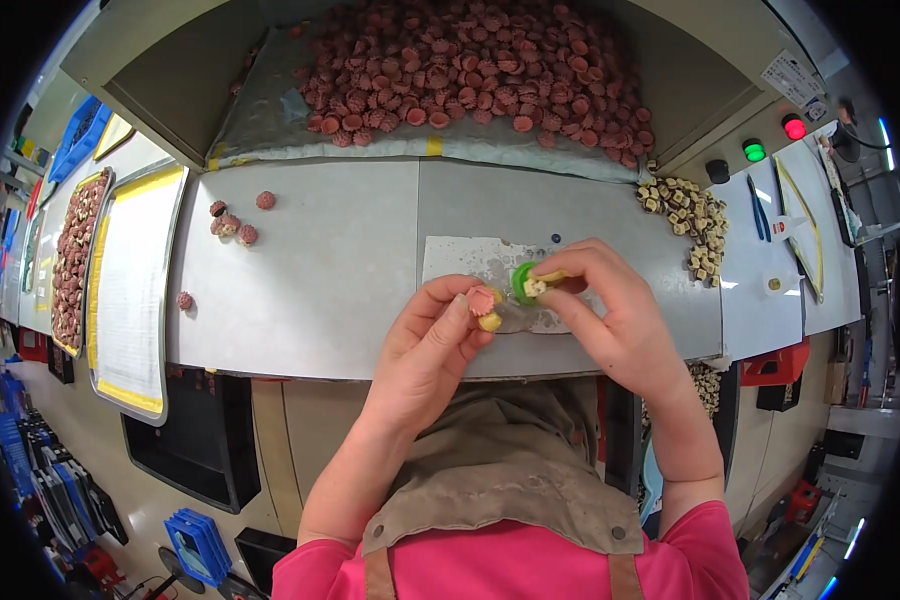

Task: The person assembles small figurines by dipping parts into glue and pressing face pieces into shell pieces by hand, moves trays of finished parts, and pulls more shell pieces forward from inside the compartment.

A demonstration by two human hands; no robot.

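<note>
My left hand [422,345] is closed on a small pink ridged cup [482,300], its hollow side tilted up. Between the thumb and fingers of my right hand [618,318] is a small cream-coloured piece [534,288], right beside a green round cap [521,283]; whether the two touch I cannot tell. Yellow finger covers show on fingertips of both hands. Under the hands lies a wet-looking, spotted white sheet [460,262] on the grey worktop.
A large heap of pink cups [470,75] fills the shelf behind. Cream-and-brown pieces [700,225] are piled at the right. Several loose cups [228,225] lie at the left, beside a white tray [135,290] and a filled tray [75,260]. Pliers [758,208] lie far right.
</note>
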